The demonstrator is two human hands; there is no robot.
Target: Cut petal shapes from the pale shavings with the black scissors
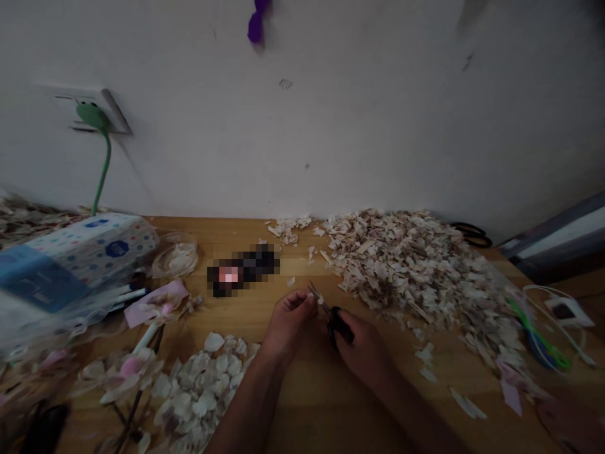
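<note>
Near the middle of the wooden table, my left hand (pixel 293 315) pinches a small pale petal-like piece (pixel 311 299) between thumb and fingers. Black-handled scissors (pixel 339 325) are in my right hand (pixel 366 350), its fingers through the loops. The blades point up and to the left, right at the small piece by my left fingertips. Left of my left forearm lies a pile of rounded whitish petal pieces (pixel 203 384). A large heap of ragged pale scraps (pixel 401 265) spreads to the right of my hands.
A blurred-out dark object (pixel 243 268) lies behind my left hand. On the left are a tissue pack (pixel 113 243), pens (pixel 125 295) and artificial flowers (pixel 130 369). A white cable (pixel 574 328) and green cord (pixel 562 360) lie at right. The wall (pixel 302 126) rises behind.
</note>
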